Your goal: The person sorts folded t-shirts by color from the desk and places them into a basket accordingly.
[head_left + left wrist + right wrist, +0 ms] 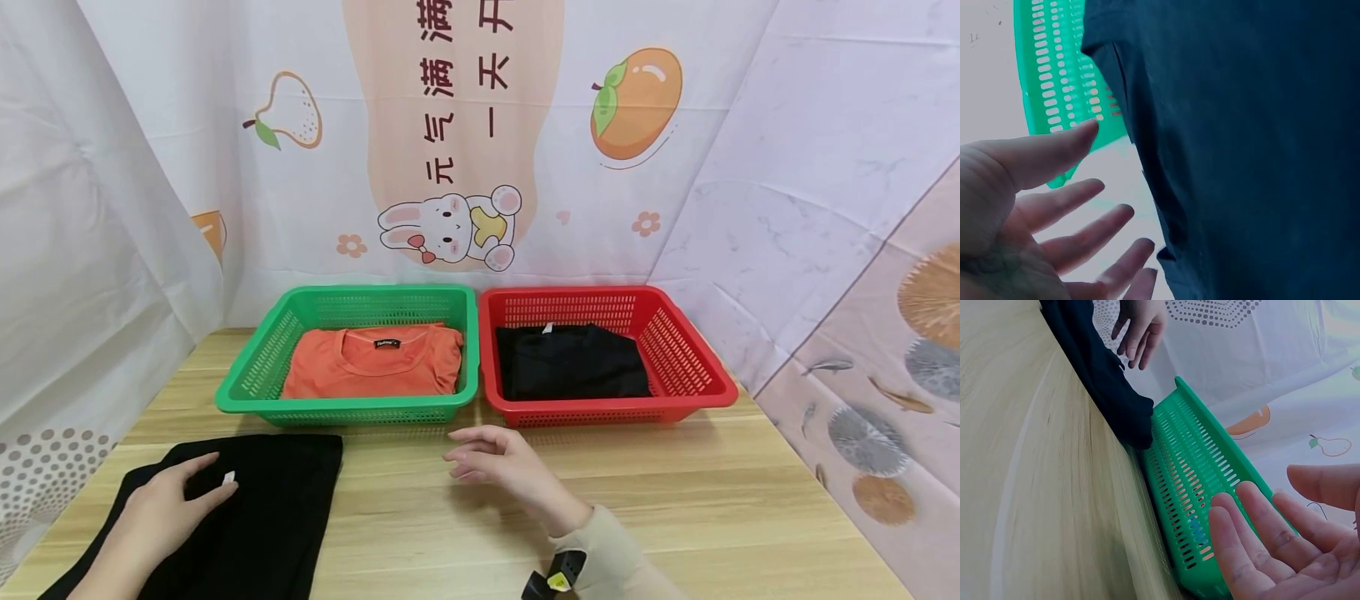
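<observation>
A black garment (pixel 288 492) lies on the table at the front left, a small white tag (pixel 228 477) showing on it. Over this cloth hovers my left hand (pixel 153 512), its fingers spread and holding nothing; the left wrist view has them apart from the dark fabric (pixel 1260 150). My right hand (pixel 513 471) is above the middle of the table, in front of the two baskets, with relaxed, unfilled fingers. A folded orange T-shirt (pixel 375 371) sits in the green basket (pixel 352 407). Folded black clothing (pixel 577 367) with a pale tag lies in the red basket (pixel 615 408).
The baskets stand side by side along the back of the wooden table (pixel 420 533). Behind them hangs a printed white curtain (pixel 300 225). More patterned cloth (pixel 847 392) borders the right side. A black and yellow device (pixel 558 575) sits at my right wrist.
</observation>
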`<state>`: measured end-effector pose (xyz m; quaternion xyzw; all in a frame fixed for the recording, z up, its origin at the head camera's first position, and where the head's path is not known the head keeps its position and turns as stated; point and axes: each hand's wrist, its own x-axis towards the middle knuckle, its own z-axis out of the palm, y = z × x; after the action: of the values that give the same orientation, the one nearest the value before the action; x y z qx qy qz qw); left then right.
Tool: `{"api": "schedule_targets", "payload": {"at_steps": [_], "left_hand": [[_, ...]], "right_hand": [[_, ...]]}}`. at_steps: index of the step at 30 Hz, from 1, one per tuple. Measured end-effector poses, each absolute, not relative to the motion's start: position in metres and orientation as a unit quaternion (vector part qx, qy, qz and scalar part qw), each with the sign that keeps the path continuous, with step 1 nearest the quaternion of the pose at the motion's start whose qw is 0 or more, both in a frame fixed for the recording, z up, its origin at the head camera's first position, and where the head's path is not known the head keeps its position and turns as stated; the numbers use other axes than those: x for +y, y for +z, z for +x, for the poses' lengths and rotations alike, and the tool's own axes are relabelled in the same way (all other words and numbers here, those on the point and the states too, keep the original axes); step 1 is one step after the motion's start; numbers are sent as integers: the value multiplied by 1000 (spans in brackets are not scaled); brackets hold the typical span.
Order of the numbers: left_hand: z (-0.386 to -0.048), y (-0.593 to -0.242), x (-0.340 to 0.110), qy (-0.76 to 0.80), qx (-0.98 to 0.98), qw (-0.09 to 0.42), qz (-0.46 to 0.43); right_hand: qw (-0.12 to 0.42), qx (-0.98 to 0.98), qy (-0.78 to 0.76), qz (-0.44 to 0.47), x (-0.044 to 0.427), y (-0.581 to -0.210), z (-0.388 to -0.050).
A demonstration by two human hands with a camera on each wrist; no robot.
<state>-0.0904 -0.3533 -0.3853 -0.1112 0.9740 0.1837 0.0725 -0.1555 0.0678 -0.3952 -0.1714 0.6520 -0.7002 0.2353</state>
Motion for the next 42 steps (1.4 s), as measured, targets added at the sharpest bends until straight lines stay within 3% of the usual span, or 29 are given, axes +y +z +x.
{"api": "schedule_targets", "payload": {"at_steps": [10, 18, 31, 42], "left_hand": [[-85, -396, -379, 169, 974, 89, -118], [-84, -406, -389, 150, 966, 162, -133], [-79, -402, -375, 164, 957, 209, -114], [-69, -413, -341, 103, 977, 179, -60]], "right_hand": [[234, 650, -703, -171, 68, -397, -156], [241, 651, -699, -170, 67, -400, -157], [250, 651, -697, -167, 65, -407, -156], [261, 643, -700, -169, 64, -406, -152]]}}
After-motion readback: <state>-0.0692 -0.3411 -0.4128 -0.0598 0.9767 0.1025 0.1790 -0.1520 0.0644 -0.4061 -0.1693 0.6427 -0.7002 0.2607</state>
